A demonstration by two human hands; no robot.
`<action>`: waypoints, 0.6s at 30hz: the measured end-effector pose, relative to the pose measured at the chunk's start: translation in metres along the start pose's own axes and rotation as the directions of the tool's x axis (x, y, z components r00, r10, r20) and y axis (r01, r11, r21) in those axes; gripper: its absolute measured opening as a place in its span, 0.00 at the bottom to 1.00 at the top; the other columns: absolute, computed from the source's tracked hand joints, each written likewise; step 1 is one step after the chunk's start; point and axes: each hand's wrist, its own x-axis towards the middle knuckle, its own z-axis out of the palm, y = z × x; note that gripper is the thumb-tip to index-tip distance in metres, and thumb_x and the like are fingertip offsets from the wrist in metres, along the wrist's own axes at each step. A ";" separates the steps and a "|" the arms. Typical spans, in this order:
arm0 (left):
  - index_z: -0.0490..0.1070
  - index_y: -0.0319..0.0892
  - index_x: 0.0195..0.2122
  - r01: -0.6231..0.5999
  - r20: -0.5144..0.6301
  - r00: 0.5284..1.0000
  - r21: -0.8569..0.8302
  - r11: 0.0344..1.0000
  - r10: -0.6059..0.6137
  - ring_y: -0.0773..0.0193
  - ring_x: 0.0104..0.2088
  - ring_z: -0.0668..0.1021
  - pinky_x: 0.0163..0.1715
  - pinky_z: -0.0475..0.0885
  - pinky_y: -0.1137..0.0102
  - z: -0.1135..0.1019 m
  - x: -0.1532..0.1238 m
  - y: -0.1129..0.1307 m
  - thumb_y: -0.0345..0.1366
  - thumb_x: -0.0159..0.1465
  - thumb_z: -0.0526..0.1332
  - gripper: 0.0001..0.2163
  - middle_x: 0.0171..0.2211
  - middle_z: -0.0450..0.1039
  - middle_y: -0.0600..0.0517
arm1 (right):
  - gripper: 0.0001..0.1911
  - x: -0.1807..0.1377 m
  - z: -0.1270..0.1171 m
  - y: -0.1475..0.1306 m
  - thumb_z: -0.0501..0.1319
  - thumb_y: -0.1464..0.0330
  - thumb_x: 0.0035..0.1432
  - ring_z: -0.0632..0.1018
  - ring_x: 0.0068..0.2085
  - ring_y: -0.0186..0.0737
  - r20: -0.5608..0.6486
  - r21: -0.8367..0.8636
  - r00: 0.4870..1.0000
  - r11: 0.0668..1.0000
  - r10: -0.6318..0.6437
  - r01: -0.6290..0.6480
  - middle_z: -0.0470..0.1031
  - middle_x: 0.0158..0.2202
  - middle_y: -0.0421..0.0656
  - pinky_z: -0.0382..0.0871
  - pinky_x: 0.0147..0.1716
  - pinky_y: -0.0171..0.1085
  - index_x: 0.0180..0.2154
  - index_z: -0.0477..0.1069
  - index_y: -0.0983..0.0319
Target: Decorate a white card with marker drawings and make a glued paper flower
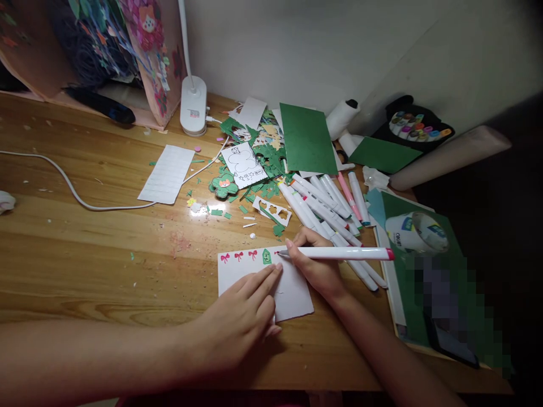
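A white sheet of paper (294,294) lies near the front of the wooden table. Along its top edge run several small pink bows (238,256) and a green house-shaped drawing (267,256). My left hand (244,308) rests on the sheet with its fingers stretched out, fingertips just below the green drawing. Gripped in my right hand (318,268) is a white marker (348,254) with a pink end cap. Its tip touches the paper right of the green drawing, where a small pink mark shows. The right fingers partly cover the sheet's upper right corner.
Several markers (326,203) lie piled beyond my right hand. Behind are green scraps (271,155), a green card (307,138) and a lamp base (194,107) with a white cable. A paper cup (416,233) stands at right; a lined sheet (167,174) lies left.
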 end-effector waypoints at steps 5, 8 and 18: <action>0.67 0.30 0.39 0.000 0.019 1.000 0.013 1.000 0.000 0.44 0.62 0.54 0.57 0.61 0.56 0.000 0.000 0.000 0.38 0.67 0.53 0.13 0.60 0.51 0.28 | 0.17 0.001 0.000 0.000 0.59 0.64 0.56 0.60 0.22 0.31 -0.007 -0.034 1.000 0.999 -0.013 0.013 0.57 0.18 0.34 0.55 0.24 0.33 0.20 0.56 0.60; 0.67 0.30 0.39 0.004 0.019 1.000 0.017 1.000 -0.004 0.45 0.62 0.53 0.58 0.60 0.56 0.001 0.000 0.000 0.38 0.67 0.52 0.13 0.60 0.51 0.29 | 0.17 0.000 0.001 -0.001 0.59 0.64 0.56 0.61 0.22 0.31 0.010 -0.050 1.000 0.999 -0.008 0.008 0.58 0.18 0.34 0.55 0.24 0.34 0.20 0.57 0.60; 0.67 0.30 0.39 0.003 0.019 1.000 0.005 1.000 -0.003 0.44 0.62 0.52 0.58 0.60 0.55 0.001 0.000 0.000 0.38 0.67 0.52 0.13 0.60 0.51 0.28 | 0.17 0.002 0.000 -0.003 0.59 0.64 0.55 0.61 0.22 0.31 0.010 -0.020 1.000 1.000 -0.002 0.002 0.58 0.18 0.34 0.55 0.23 0.33 0.19 0.57 0.60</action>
